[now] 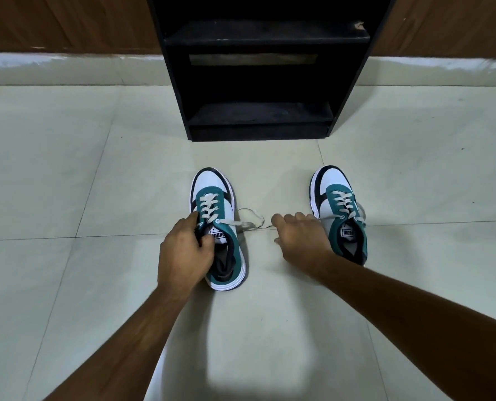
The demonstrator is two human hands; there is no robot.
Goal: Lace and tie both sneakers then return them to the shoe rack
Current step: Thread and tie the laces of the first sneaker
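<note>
Both forearms reach forward over the tiled floor [67, 169]. My left hand [183, 253] grasps the left sneaker [223, 227] at its collar; my right hand [298, 235] hovers, fingers spread, beside the right sneaker [342, 215]. Both look laced (untied, ends trailing). Tying and the shoe rack [258, 82] remain.

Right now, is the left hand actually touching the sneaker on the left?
Touching. The head view shows the left hand gripping the left sneaker at its collar, fingers curled over the tongue edge with no gap.
</note>
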